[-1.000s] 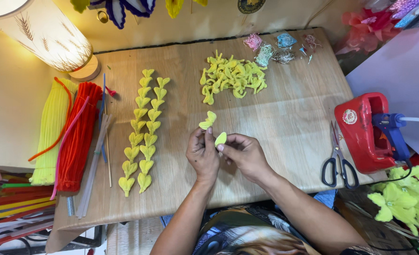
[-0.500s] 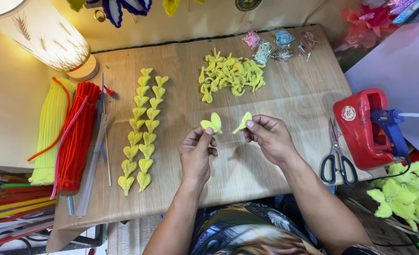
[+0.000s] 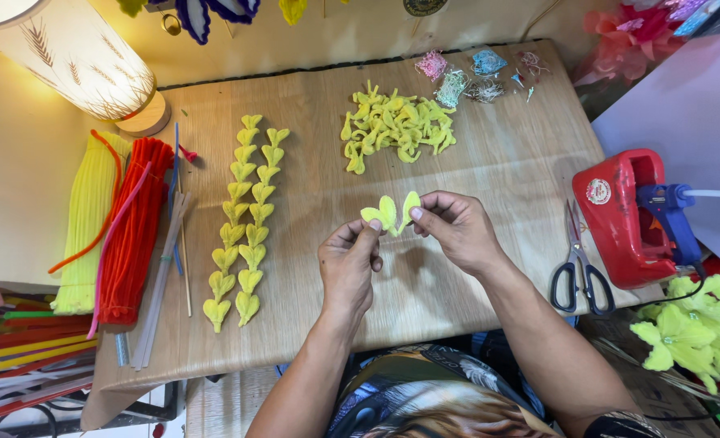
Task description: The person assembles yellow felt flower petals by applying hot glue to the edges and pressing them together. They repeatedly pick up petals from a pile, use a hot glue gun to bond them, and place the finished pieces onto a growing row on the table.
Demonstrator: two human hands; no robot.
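Two yellow petal pieces (image 3: 391,213) side by side, pinched between left hand (image 3: 349,266) and right hand (image 3: 456,229) fingers.

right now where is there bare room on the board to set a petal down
Bare wood lies between the right hand and the black-handled scissors, and between the two rows of yellow chenille petals and the left hand. Crowded: the heap of yellow petals and the bundles of yellow and red chenille stems.
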